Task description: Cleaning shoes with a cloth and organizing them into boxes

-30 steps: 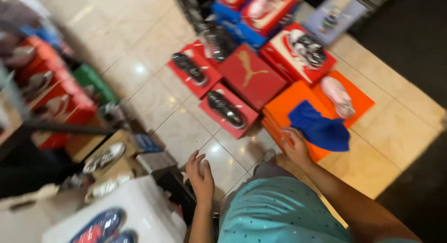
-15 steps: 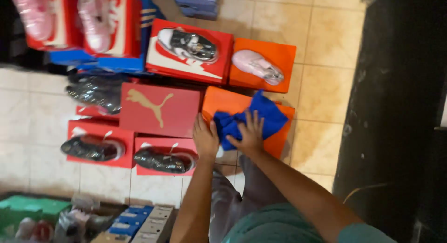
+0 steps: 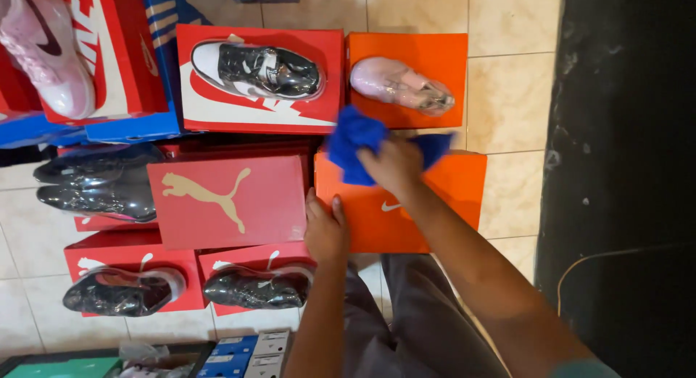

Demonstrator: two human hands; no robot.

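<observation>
1. While the right hand bunches a blue cloth in closed fingers, it presses it on the orange box.
2. Left hand lies flat, fingers together, on that box's left edge.
3. Cloth looks soft, light and crumples easily; grip its middle.
4. Box seems stiff cardboard; steady it by its edges.

I see a pink shoe on an orange box at the top, just beside a black-and-white shoe on a red box. A plain red box lies centre-left. Below it, two wrapped dark shoes sit on red boxes on the tiled floor.
</observation>
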